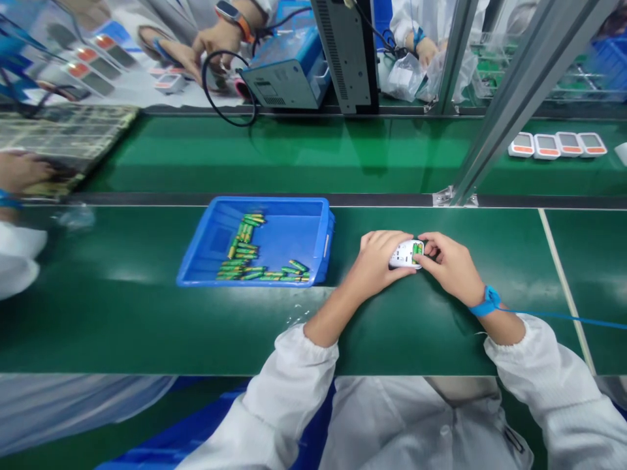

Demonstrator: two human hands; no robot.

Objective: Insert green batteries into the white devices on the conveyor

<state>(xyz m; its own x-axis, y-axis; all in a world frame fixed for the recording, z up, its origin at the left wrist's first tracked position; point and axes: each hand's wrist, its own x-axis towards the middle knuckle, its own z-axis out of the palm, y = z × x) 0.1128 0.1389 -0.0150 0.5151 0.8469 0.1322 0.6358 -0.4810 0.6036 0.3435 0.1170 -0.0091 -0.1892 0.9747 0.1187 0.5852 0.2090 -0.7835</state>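
Right of the blue bin (289, 236), the left hand (378, 260) has fingers around a white device (402, 255); the right hand (453, 262), fingers narrow, touches its end, grip unclear; green batteries (417, 249) already inside, uncovered; loose batteries (245, 249) in bin.

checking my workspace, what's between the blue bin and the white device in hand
In the head view, the left hand lies between the blue bin and the white device; green work surface shows between bin and hand.

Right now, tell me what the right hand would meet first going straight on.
The right hand would likely meet the white device first, at its end with green batteries; they seem in contact.
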